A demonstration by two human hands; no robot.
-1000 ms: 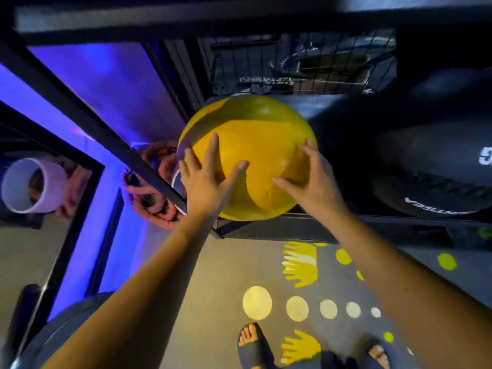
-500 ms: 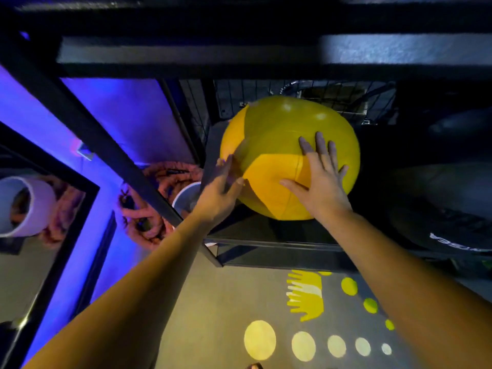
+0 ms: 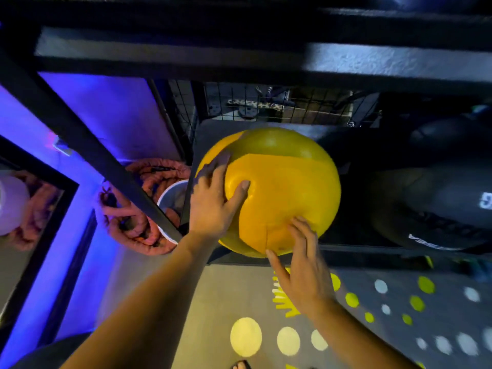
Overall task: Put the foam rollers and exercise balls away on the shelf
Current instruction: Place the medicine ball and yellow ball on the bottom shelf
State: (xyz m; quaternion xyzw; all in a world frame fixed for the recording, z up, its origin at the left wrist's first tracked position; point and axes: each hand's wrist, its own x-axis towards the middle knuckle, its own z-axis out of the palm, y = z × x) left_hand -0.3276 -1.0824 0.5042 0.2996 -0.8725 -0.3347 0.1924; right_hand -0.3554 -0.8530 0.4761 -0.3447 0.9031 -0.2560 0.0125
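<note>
A large yellow exercise ball (image 3: 287, 187) sits at the left end of the black shelf (image 3: 372, 252), on its lower level. My left hand (image 3: 213, 206) presses flat against the ball's left side, fingers spread and thumb denting the surface. My right hand (image 3: 300, 272) is at the ball's lower front edge, fingers apart, only the fingertips touching it. No foam roller is visible.
A black ball (image 3: 439, 203) with white lettering fills the shelf space right of the yellow one. A wire mesh (image 3: 266, 105) backs the shelf and a beam (image 3: 239, 59) runs overhead. Left of the frame post (image 3: 93, 155) lie coiled pink ropes (image 3: 138, 235) and a white bucket (image 3: 170, 198). A spotted mat (image 3: 245, 339) covers the floor.
The ball went from held in front of the shelf to resting inside it. My right hand slid off its face down to the front edge; my left hand moved onto its left side.
</note>
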